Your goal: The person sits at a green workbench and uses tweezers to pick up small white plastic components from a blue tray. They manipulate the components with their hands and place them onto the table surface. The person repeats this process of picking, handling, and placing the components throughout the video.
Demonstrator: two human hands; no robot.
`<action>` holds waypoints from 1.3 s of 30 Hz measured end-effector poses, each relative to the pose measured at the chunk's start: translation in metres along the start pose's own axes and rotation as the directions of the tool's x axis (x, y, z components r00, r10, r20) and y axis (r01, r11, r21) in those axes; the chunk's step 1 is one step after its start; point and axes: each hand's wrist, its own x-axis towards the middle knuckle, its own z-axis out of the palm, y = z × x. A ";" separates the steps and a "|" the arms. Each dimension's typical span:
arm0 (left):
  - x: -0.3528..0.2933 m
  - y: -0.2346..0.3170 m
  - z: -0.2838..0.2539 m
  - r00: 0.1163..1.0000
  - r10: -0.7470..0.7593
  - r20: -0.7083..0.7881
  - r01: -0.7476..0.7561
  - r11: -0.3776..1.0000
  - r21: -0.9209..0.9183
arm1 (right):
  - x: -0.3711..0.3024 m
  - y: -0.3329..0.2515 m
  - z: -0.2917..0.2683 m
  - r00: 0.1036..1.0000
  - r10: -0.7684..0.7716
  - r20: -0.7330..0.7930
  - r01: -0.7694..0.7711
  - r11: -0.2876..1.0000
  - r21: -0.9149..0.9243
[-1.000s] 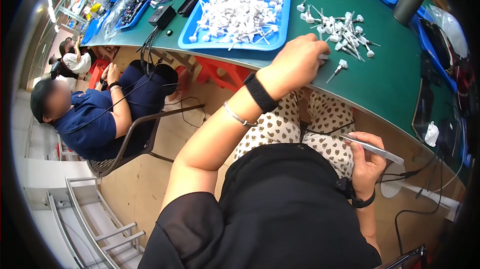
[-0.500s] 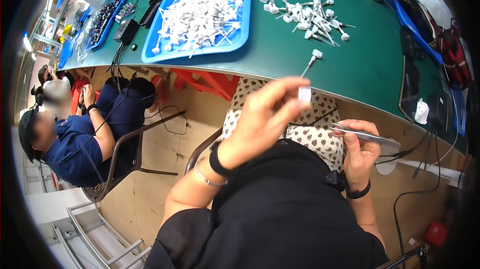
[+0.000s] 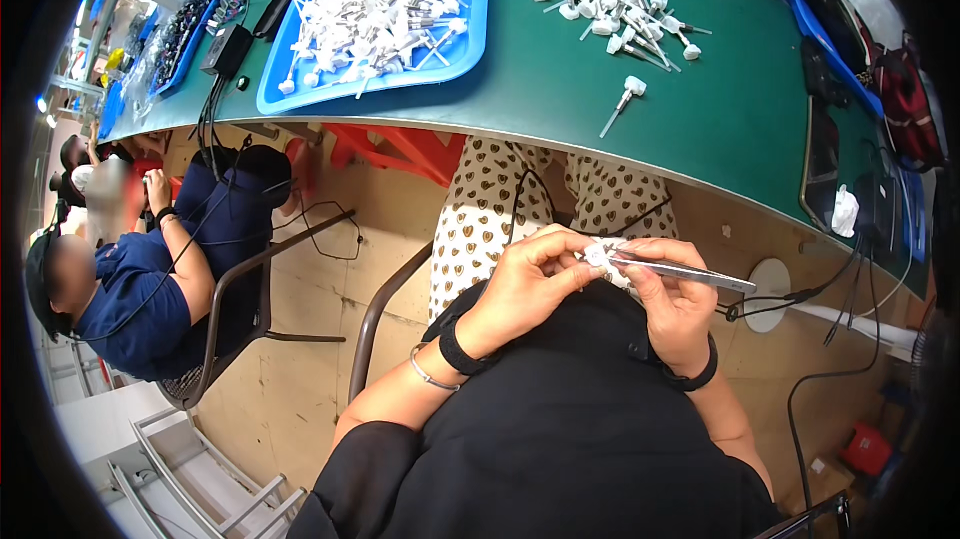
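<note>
Pinching a small white piece [image 3: 598,255] between thumb and fingertips, the left hand [image 3: 530,282] is holding it over patterned trousers [image 3: 490,219] — the right hand [image 3: 676,311] is gripping silver tweezers [image 3: 712,279] with closed fingers, their tips pointing at the piece.

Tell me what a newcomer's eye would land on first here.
Probably the blue tray heaped with white stemmed pieces, toward the upper left on the green table, with a smaller loose pile to its right. Then the hands above the lap: the left hand pinches a small white piece, while the right hand holds metal tweezers pointed toward it.
</note>
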 end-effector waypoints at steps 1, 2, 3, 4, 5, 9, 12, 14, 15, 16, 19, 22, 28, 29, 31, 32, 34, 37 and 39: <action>-0.001 -0.001 0.000 1.000 0.020 -0.006 -0.020 0.999 0.030 | 0.001 0.000 0.001 1.000 -0.007 -0.002 0.007 1.000 -0.019; -0.001 -0.002 0.001 0.999 0.040 -0.012 -0.039 0.997 0.060 | 0.001 0.001 0.001 1.000 -0.014 -0.003 0.014 0.999 -0.037; 0.000 -0.003 0.002 0.999 0.046 -0.026 -0.045 0.997 0.056 | 0.001 0.002 0.001 1.000 -0.025 0.005 0.026 0.998 -0.056; 0.000 -0.003 0.003 0.998 0.053 -0.041 -0.051 0.997 0.053 | 0.002 0.004 0.001 0.999 -0.037 0.015 0.038 0.997 -0.072; 0.000 -0.002 0.003 0.997 0.059 -0.056 -0.057 0.997 0.050 | 0.001 0.006 0.001 0.998 -0.049 0.024 0.051 0.995 -0.089; 0.001 0.003 0.003 0.987 0.156 -0.041 -0.146 0.971 0.189 | 0.001 0.008 0.001 0.998 -0.056 0.043 0.061 0.989 -0.134; 0.002 0.002 0.004 0.982 0.187 -0.041 -0.174 0.962 0.210 | 0.002 0.009 0.002 0.998 -0.044 0.039 0.048 0.991 -0.128; 0.002 0.002 0.004 0.980 0.197 -0.040 -0.185 0.961 0.207 | 0.002 0.008 0.004 1.000 -0.013 0.021 0.015 0.995 -0.097; 0.003 0.002 0.004 0.980 0.197 -0.040 -0.184 0.960 0.212 | 0.002 0.007 0.004 1.000 -0.006 0.020 0.008 0.996 -0.092; 0.003 0.002 0.004 0.979 0.197 -0.041 -0.184 0.959 0.217 | 0.002 0.008 0.004 1.000 0.001 0.019 0.001 0.996 -0.087; 0.003 0.001 0.004 0.977 0.211 -0.036 -0.197 0.952 0.234 | 0.002 0.008 0.004 1.000 0.018 0.018 -0.017 0.997 -0.070; 0.003 0.001 0.004 0.973 0.227 -0.032 -0.213 0.947 0.242 | 0.001 0.008 0.003 0.999 0.036 0.020 -0.035 0.997 -0.066; 0.002 0.000 0.002 0.976 0.217 -0.025 -0.204 0.945 0.257 | 0.002 0.006 0.004 0.998 0.054 0.014 -0.053 0.998 -0.030; 0.002 0.000 0.002 0.979 0.202 -0.023 -0.189 0.948 0.258 | 0.002 0.005 0.004 0.998 0.056 0.014 -0.056 0.998 -0.026; 0.001 0.001 0.002 0.980 0.198 -0.019 -0.187 0.948 0.257 | 0.001 0.005 0.004 0.998 0.066 0.013 -0.066 0.997 -0.031; 0.001 0.001 0.002 0.980 0.196 -0.017 -0.185 0.948 0.257 | 0.001 0.006 0.003 0.997 0.072 0.013 -0.071 0.997 -0.033; 0.002 0.001 0.002 0.980 0.199 -0.016 -0.188 0.946 0.263 | 0.002 0.004 0.005 0.998 0.068 0.012 -0.068 0.998 -0.008; 0.002 -0.001 0.002 0.979 0.202 -0.014 -0.192 0.946 0.263 | 0.002 0.004 0.004 0.998 0.062 0.016 -0.062 0.998 -0.024; 0.002 -0.002 0.001 0.979 0.204 -0.011 -0.194 0.946 0.261 | 0.002 0.005 0.003 0.998 0.061 0.016 -0.060 0.997 -0.038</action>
